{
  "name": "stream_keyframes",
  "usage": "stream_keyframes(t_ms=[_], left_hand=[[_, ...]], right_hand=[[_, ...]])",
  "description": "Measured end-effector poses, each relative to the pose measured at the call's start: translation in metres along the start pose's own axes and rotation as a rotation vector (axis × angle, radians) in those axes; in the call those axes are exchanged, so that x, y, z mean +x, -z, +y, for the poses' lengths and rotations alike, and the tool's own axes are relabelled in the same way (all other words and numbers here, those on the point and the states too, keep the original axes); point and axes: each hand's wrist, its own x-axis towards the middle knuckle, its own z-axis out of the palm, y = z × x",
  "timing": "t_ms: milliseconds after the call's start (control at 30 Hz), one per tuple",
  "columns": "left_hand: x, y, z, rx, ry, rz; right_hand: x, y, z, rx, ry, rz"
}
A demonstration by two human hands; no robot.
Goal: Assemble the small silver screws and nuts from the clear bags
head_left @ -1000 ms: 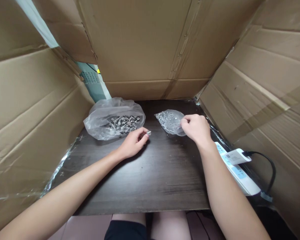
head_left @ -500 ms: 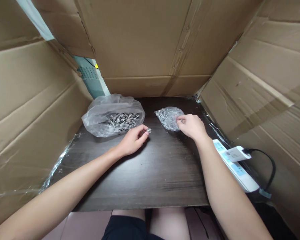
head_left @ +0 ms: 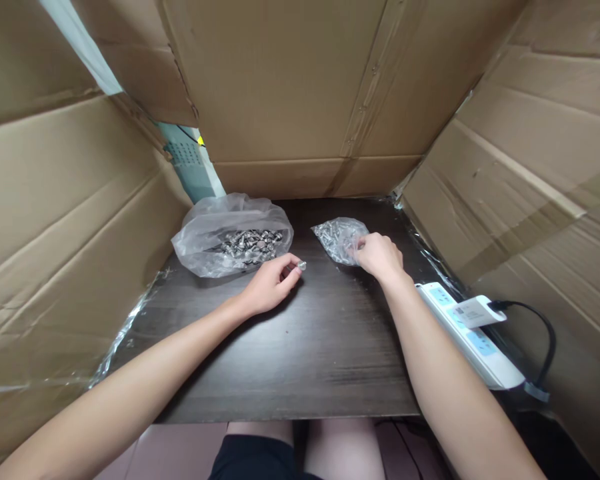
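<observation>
Between thumb and forefinger, my left hand (head_left: 271, 283) pinches a small shiny metal fastener (head_left: 302, 265) with a round end, held over the dark table. Just behind that hand lies a large, open, cloudy plastic bag (head_left: 200, 230) with a heap of metal fasteners (head_left: 254, 244) inside. My right hand (head_left: 381, 256) is at the right end of a smaller clear plastic bag (head_left: 337, 241), its fingers curled together at the bag's mouth. Small silvery screws (head_left: 329, 230) show through the plastic. The right fingertips are partly hidden, so what they grip is unclear.
Cardboard walls (head_left: 290, 80) enclose the dark wooden table (head_left: 290, 353) at the back and both sides. A white power strip (head_left: 473, 340) lies along the right edge, with a plugged-in adapter (head_left: 475, 311) and a black cable (head_left: 550, 333).
My right hand has shifted slightly left, its fingers further into the small bag's mouth. My left hand keeps its pinch on the fastener. The whole view has shifted slightly.
</observation>
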Motion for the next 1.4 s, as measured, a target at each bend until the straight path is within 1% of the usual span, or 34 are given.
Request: stream_keyframes(t_ms=[167,267,367,467,533,600,633,667,700,733,800,867,933,1000,1133,1400], left_hand=[[0.000,0.000,0.001,0.006,-0.004,0.004],[0.000,-0.001,0.000,-0.008,-0.008,0.009],[0.000,0.000,-0.001,-0.042,0.000,0.016],[0.000,0.003,-0.001,-0.043,0.005,0.021],[0.001,0.005,-0.002,0.011,-0.009,0.041],[0.003,0.007,-0.004,0.086,-0.039,0.084],[0.004,0.008,-0.005,0.118,-0.059,0.105],[0.004,0.008,-0.006,0.145,-0.082,0.119],[0.005,0.008,-0.007,0.165,-0.105,0.125],[0.005,0.009,-0.008,0.180,-0.126,0.124],[0.006,0.010,-0.010,0.206,-0.157,0.108],[0.006,0.012,-0.011,0.224,-0.159,0.096],[0.006,0.014,-0.012,0.223,-0.134,0.093],[0.007,0.016,-0.013,0.201,-0.100,0.102],[0.009,0.018,-0.013,0.163,-0.061,0.098],[0.009,0.017,-0.013,0.188,-0.058,0.078]], right_hand=[[-0.004,0.000,-0.003,-0.058,0.088,-0.001],[-0.008,-0.002,-0.006,-0.142,0.137,0.023],[-0.015,0.003,-0.008,-0.167,0.154,0.075],[-0.028,0.017,-0.009,-0.090,0.189,0.211],[-0.039,0.025,-0.011,0.021,0.250,0.368],[-0.051,0.025,-0.018,0.160,0.401,0.544],[-0.056,0.021,-0.022,0.226,0.514,0.595],[-0.060,0.015,-0.027,0.288,0.631,0.604],[-0.063,0.006,-0.032,0.353,0.736,0.591],[-0.064,-0.005,-0.038,0.416,0.807,0.569],[-0.063,-0.029,-0.046,0.478,0.879,0.478],[-0.058,-0.049,-0.050,0.555,0.853,0.407],[-0.052,-0.061,-0.051,0.675,0.791,0.360],[-0.048,-0.065,-0.050,0.748,0.771,0.312],[-0.050,-0.064,-0.051,0.813,0.759,0.212],[-0.049,-0.063,-0.053,0.901,0.732,0.093]])
